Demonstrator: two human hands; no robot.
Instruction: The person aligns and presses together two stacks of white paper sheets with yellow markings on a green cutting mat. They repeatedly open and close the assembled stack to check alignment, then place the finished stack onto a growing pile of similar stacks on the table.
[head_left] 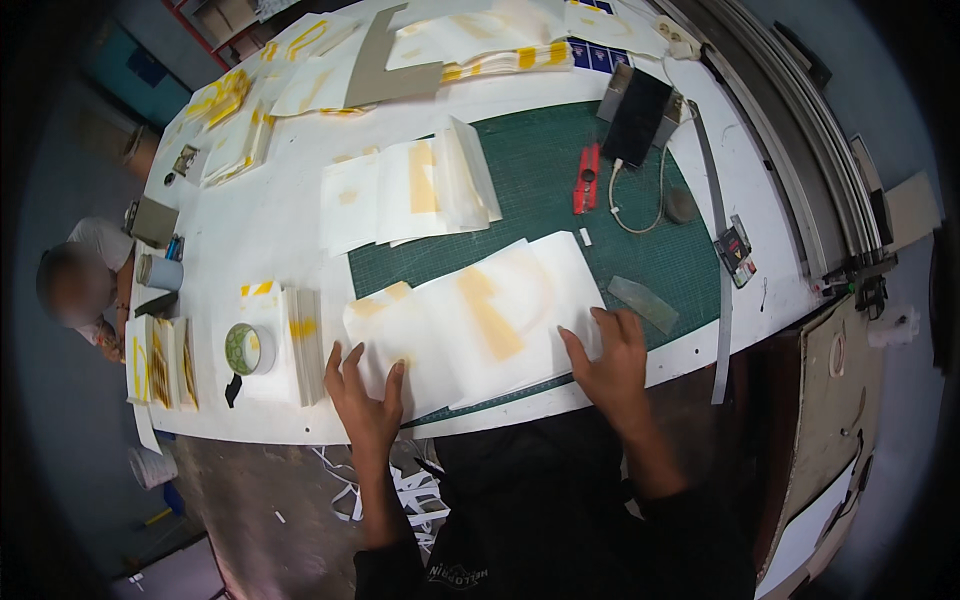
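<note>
A wide white sheet with pale yellow patches, creased or made of overlapping leaves, lies in front of me on a green cutting mat and past its left edge. My left hand is at its near left corner, fingers spread, the thumb and fingertips at the paper. At the right edge is my right hand, also open, with thumb and fingers apart around the corner. Whether either hand presses on the paper I cannot tell. Just beyond lies another set of similar folded sheets.
Left of me a round green-and-white tub stands on stacked sheets. A red cutter-like tool, a phone and a long metal ruler lie to the right. More paper stacks fill the back. A person is at far left.
</note>
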